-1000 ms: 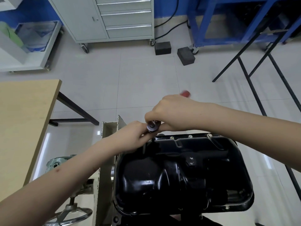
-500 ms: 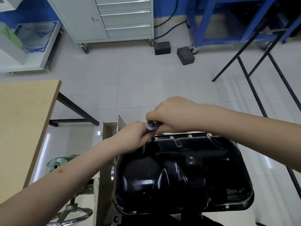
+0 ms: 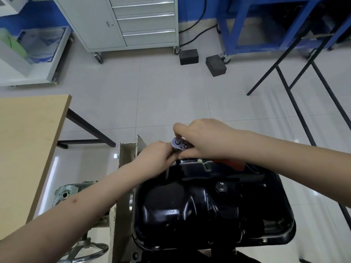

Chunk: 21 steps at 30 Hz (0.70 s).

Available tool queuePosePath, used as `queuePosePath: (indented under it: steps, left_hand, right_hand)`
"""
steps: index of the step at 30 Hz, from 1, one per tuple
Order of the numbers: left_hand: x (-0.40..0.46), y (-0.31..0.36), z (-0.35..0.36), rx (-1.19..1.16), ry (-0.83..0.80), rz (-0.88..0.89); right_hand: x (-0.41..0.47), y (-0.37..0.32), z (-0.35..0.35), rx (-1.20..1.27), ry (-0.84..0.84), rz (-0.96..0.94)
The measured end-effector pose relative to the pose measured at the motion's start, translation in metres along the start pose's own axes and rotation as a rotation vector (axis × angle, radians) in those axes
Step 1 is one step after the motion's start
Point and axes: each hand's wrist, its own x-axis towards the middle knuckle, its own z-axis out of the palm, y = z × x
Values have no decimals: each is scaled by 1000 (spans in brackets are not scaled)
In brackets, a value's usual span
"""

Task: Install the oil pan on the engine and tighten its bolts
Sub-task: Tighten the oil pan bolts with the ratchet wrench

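Observation:
The glossy black oil pan (image 3: 209, 205) lies on the engine, which sits in a stand below me. Small bolts (image 3: 199, 159) show along its far flange, and others at the near edge. A ratchet wrench (image 3: 178, 143) with a round silver head stands over the pan's far left corner. My right hand (image 3: 201, 139) is wrapped around its handle, whose red end (image 3: 232, 164) pokes out under my wrist. My left hand (image 3: 154, 158) pinches the shaft just below the ratchet head. The socket and the bolt under it are hidden by my fingers.
A wooden table (image 3: 24, 149) stands to the left. The stand's cream upright (image 3: 125, 168) and a hand wheel (image 3: 87, 249) are at lower left. Black metal legs (image 3: 296, 103) cross on the right. A grey drawer cabinet (image 3: 133, 21), two black blocks (image 3: 215, 65) and a blue frame (image 3: 266, 25) lie beyond.
My right hand has swung the ratchet handle toward me and to the right, so its red end has gone from beyond my hand to under my wrist. My left hand stays on the shaft.

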Motion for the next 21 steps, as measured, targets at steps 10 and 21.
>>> queuePosePath:
  steps: [10, 21]
  left_hand:
    - [2, 3, -8, -69, -139, 80]
    - [-1, 4, -2, -108, -29, -29]
  right_hand:
    - [6, 3, -15, -174, -14, -240]
    - [4, -5, -7, -174, 2, -25]
